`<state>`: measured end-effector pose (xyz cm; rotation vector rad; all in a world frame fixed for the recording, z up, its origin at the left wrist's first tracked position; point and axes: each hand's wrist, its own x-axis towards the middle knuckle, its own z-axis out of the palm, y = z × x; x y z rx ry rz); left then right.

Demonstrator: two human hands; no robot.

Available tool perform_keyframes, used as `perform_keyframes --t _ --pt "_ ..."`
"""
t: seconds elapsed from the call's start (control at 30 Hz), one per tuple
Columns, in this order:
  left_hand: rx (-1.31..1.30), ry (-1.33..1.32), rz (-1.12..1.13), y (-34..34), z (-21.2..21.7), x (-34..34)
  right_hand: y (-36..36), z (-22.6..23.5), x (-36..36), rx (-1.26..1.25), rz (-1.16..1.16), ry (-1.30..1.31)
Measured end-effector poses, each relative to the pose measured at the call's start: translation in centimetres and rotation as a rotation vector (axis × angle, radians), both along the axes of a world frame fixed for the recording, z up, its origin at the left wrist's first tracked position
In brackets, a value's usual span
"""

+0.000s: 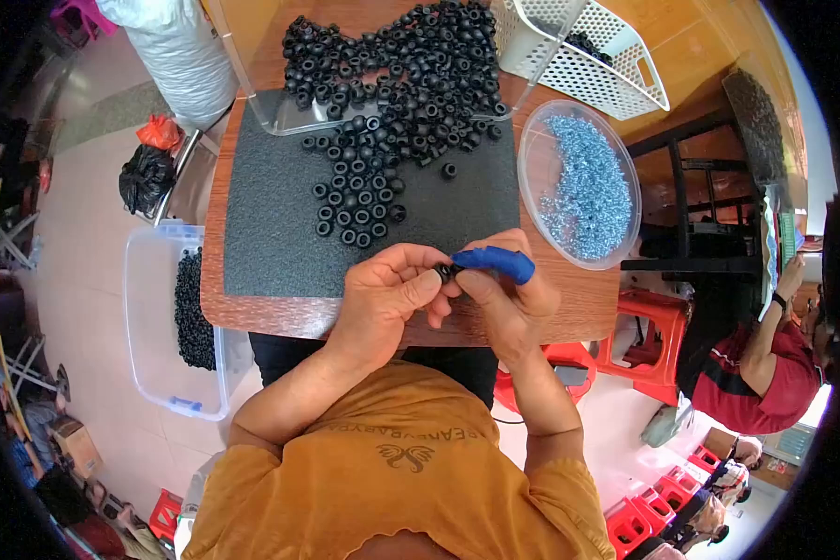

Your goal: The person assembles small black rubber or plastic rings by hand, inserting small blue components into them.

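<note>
Two hands meet at frame centre over the desk's (252,313) near edge: the left hand (387,294) pinches a small black ring (444,272), and the right hand (509,294), its grip pressed together, works it with a blue-capped finger (495,262). Steadying both wrists would likely help; open mat (271,215) lies left, while the ring pile (392,84) above and screw dish (579,182) right crowd in.
</note>
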<state>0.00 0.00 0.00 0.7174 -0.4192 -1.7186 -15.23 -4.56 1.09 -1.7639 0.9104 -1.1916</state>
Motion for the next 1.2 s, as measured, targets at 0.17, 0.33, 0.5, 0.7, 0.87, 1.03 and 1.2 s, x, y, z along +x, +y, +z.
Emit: perform_keyframes --t 0.17,0.33,0.5,0.7,0.87,1.03,1.2 --pt "0.045 0.015 -0.021 0.1 0.0 0.2 0.2 0.0 0.4 -0.073 -0.049 -0.027" --pt "0.098 0.102 -0.046 0.0 0.3 0.1 0.4 0.0 0.4 -0.184 -0.051 0.044" --pt "0.082 0.014 0.027 -0.1 0.2 -0.3 0.4 -0.3 0.8 -0.194 -0.074 0.052" --pt "0.029 -0.105 0.092 -0.1 0.2 -0.4 0.4 0.2 1.0 -0.225 -0.083 0.093" --pt "0.021 -0.062 0.077 0.1 -0.1 -0.2 0.4 0.2 0.8 -0.100 -0.037 0.056" --pt "0.070 0.059 0.093 -0.1 0.2 -0.4 1.1 -0.2 1.3 0.015 -0.086 -0.033" --pt "0.096 0.106 0.148 -0.1 0.8 -0.3 0.7 -0.1 1.7 -0.233 -0.099 0.062"
